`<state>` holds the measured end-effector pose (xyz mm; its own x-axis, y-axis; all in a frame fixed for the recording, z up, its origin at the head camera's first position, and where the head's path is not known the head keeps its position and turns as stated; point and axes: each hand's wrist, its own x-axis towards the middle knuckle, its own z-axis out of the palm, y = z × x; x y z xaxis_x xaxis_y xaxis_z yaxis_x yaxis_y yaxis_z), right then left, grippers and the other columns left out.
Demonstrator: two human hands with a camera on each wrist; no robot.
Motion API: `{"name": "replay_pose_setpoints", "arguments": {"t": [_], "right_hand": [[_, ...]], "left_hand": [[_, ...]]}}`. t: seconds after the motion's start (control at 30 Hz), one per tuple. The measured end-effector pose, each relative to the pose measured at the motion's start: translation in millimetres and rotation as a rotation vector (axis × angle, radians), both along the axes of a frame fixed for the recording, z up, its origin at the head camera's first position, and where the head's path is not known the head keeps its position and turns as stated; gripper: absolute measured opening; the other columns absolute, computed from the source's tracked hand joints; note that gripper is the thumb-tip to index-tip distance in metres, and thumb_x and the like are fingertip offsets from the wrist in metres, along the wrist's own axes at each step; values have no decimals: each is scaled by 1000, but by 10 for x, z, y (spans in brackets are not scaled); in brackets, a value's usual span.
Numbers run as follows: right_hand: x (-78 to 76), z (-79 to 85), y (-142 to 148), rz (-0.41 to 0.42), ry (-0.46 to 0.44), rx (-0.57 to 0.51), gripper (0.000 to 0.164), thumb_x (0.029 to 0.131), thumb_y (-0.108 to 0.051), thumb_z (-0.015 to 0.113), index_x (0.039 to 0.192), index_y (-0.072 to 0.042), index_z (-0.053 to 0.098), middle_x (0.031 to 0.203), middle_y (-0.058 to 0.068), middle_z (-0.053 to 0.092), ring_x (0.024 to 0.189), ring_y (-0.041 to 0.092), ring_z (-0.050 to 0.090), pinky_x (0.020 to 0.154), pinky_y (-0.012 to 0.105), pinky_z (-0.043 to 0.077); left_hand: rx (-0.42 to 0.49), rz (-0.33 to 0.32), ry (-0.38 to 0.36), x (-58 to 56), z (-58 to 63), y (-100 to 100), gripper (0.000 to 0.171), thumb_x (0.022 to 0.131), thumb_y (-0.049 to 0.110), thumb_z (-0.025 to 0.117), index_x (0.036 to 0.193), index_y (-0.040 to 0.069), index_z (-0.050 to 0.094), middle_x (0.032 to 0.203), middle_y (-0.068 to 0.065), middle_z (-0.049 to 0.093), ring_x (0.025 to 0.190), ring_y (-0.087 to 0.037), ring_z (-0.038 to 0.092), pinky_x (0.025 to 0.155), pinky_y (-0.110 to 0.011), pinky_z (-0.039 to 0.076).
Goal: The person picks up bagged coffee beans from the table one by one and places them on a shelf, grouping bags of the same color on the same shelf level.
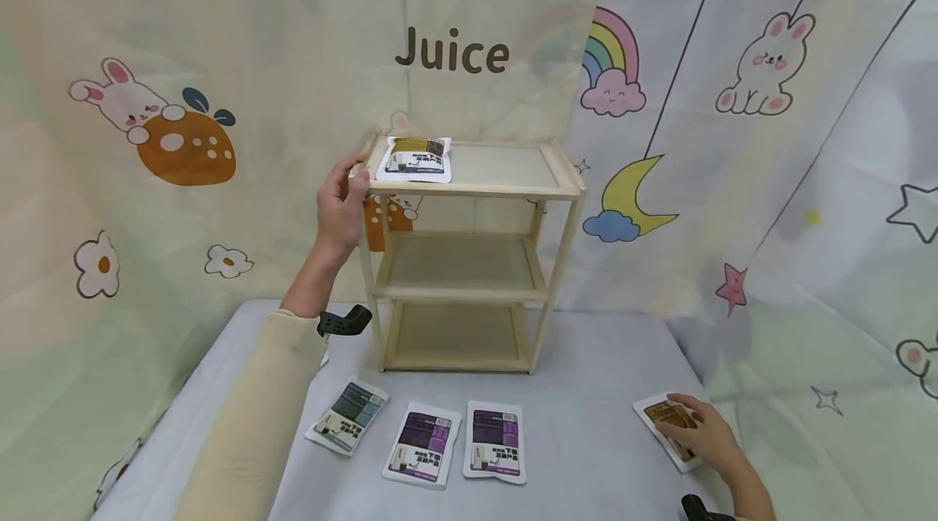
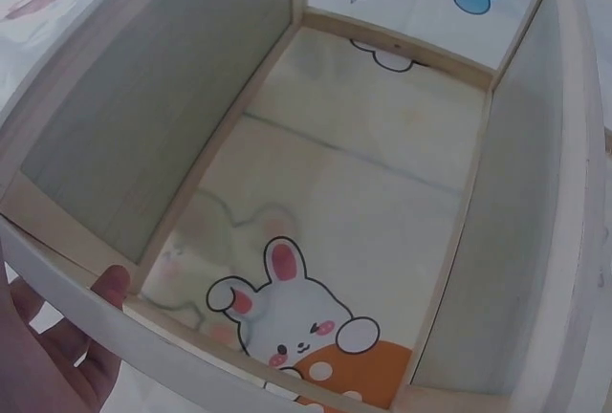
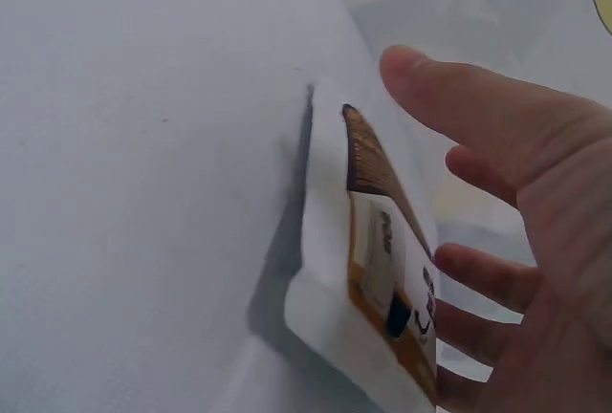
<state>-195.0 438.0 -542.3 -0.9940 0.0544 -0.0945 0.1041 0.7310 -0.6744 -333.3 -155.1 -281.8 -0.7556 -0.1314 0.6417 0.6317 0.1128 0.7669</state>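
My left hand (image 1: 341,210) grips the top left corner of a three-tier wooden shelf (image 1: 462,293). In the left wrist view its thumb (image 2: 112,285) lies over the frame's edge. A white pouch with a brown and yellow label (image 1: 414,160) lies on the top tier, close to that hand. At the table's right side, my right hand (image 1: 702,433) hovers over a pouch with a brown label (image 1: 663,417). The right wrist view shows its thumb (image 3: 411,64) raised off this pouch (image 3: 368,250), and its other fingers, loosely bent, along the pouch's far side.
Two pouches with purple labels (image 1: 422,445) (image 1: 494,441) lie on the white table (image 1: 586,407) before the shelf. Left of them is a pouch with a grey-green label (image 1: 348,416), beside the left sleeve. A printed cloth (image 1: 293,81) hangs behind the shelf.
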Motion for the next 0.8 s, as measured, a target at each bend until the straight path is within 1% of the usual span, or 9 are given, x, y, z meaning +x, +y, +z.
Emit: {"name": "replay_pose_setpoints", "arguments": {"t": [0.07, 0.17, 0.3, 0.37, 0.47, 0.57, 0.7, 0.8], "right_hand": [[-1, -85, 10, 3, 4, 29, 80, 81, -38, 78, 139, 5, 44, 142, 39, 32, 126, 58, 30, 94, 68, 32], [-10, -196, 26, 17, 63, 82, 81, 75, -37, 83, 134, 6, 49, 135, 39, 40, 123, 55, 36, 94, 66, 32], [-21, -255, 45, 42, 150, 161, 82, 68, -37, 87, 130, 6, 54, 124, 39, 48, 115, 55, 44, 90, 64, 36], [-15, -259, 57, 50, 165, 193, 82, 66, -38, 88, 128, 6, 56, 120, 39, 51, 110, 53, 48, 88, 63, 38], [-5, -263, 60, 48, 120, 198, 83, 68, -40, 87, 130, 5, 55, 117, 37, 51, 104, 47, 51, 85, 59, 41], [-8, -266, 39, 38, 76, 183, 85, 71, -44, 84, 133, 4, 53, 117, 37, 48, 102, 42, 49, 83, 57, 41], [-9, -260, -25, -4, 37, 175, 90, 73, -50, 81, 138, 2, 48, 122, 42, 40, 104, 46, 47, 82, 60, 41], [-11, -269, -82, -46, 38, 180, 96, 71, -56, 79, 141, 1, 45, 125, 43, 38, 107, 49, 46, 82, 62, 41]], "left_hand": [[-3, -12, -12, 80, 29, 22, 46, 99, 25, 46, 138, 2, 49, 134, -24, 50, 102, -21, 56, 86, -28, 50], [-17, -6, -14, 193, 80, 51, 45, 99, 23, 45, 138, 0, 48, 134, -25, 49, 102, -20, 56, 83, -23, 49], [-17, -3, 7, 234, 98, 58, 45, 99, 22, 46, 138, -1, 48, 135, -26, 48, 101, -19, 55, 81, -21, 48], [-12, -14, 14, 238, 96, 63, 46, 98, 22, 46, 138, -2, 48, 135, -26, 48, 100, -19, 55, 80, -21, 47], [-2, -28, 19, 236, 83, 67, 46, 98, 21, 46, 138, -2, 48, 134, -26, 48, 98, -17, 54, 78, -21, 47], [-1, -25, 18, 226, 77, 70, 46, 98, 22, 46, 138, -1, 48, 134, -25, 48, 98, -17, 53, 78, -21, 46], [-18, -11, 24, 219, 82, 68, 46, 99, 23, 46, 138, 0, 47, 135, -24, 48, 100, -18, 53, 79, -21, 47], [-19, -9, 37, 213, 86, 66, 46, 99, 23, 46, 138, -2, 47, 135, -24, 47, 100, -18, 53, 79, -21, 47]]}}
